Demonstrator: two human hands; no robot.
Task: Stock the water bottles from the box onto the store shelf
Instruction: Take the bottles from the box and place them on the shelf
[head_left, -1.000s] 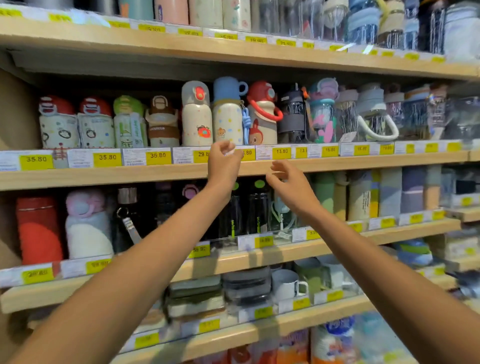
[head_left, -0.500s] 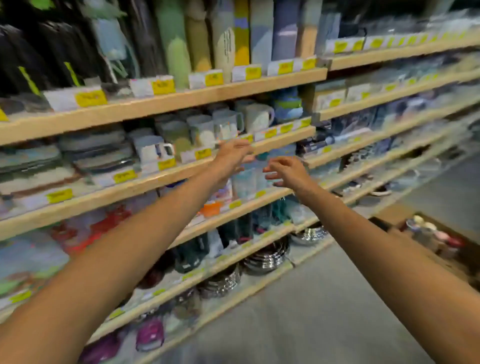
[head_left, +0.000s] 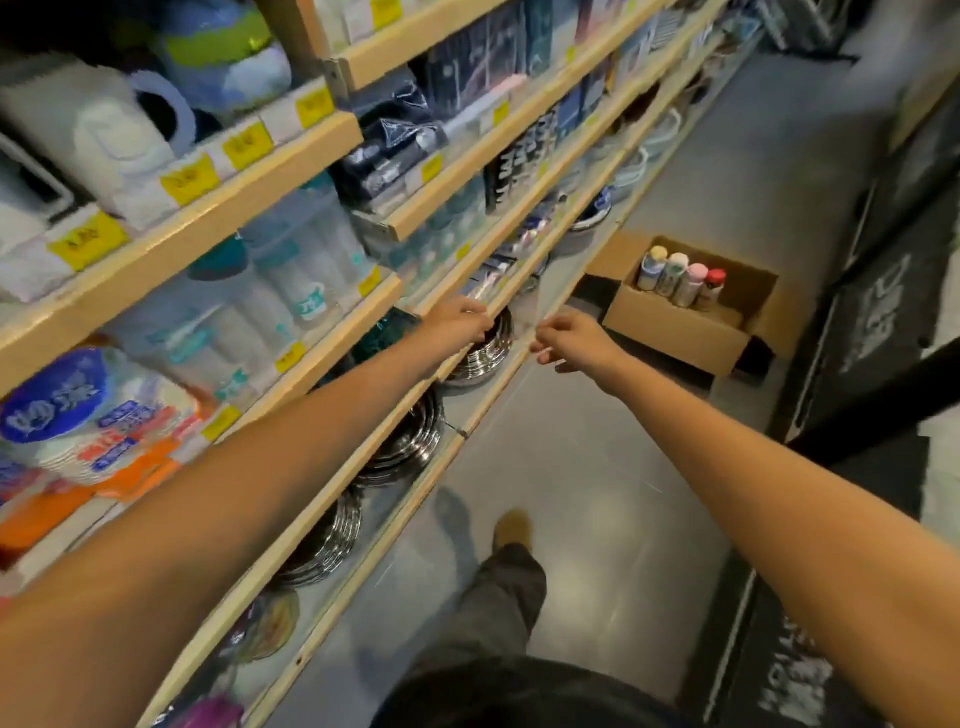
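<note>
An open cardboard box (head_left: 670, 327) sits on the floor at the foot of the shelving, ahead and to the right. Several water bottles (head_left: 680, 278) stand upright in it, with yellow, white, pink and red caps. Both my arms stretch forward over the low shelves. My left hand (head_left: 457, 325) hangs above a stack of steel bowls, its fingers loosely curled around nothing. My right hand (head_left: 571, 343) hovers over the floor a little short of the box, fingers half curled and empty.
Wooden store shelves (head_left: 260, 182) with yellow price tags run along the left, full of plastic containers, packaged goods and stacked steel bowls (head_left: 400, 441). Grey aisle floor (head_left: 597, 493) lies below, with my leg and shoe (head_left: 511, 530). Dark display racks (head_left: 883, 312) line the right.
My view has swung down from the bottle shelves to the low shelves and floor. The box of bottles has come closer. Both hands have dropped with it, still empty.
</note>
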